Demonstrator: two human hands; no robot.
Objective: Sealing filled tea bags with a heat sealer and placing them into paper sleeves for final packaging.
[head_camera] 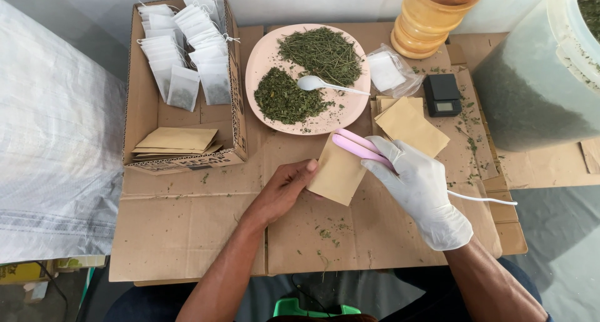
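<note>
My bare left hand (282, 191) holds the lower left edge of a small brown paper envelope (337, 175) above the cardboard work surface. My right hand (420, 188), in a white glove, grips a pink handheld clamp tool (356, 144) with a white cord. The tool's jaws are closed over the envelope's top edge. A pink plate (265, 63) just beyond holds two heaps of dried green herbs and a white plastic spoon (315, 83).
A cardboard box (140, 109) at the left holds several filled tea bags and a stack of brown envelopes. More brown envelopes (409, 127) lie at the right, near a small black scale (442, 94), a clear bag of empty tea bags (387, 72), a wooden mortar (428, 22) and a large tub of herbs (537, 91).
</note>
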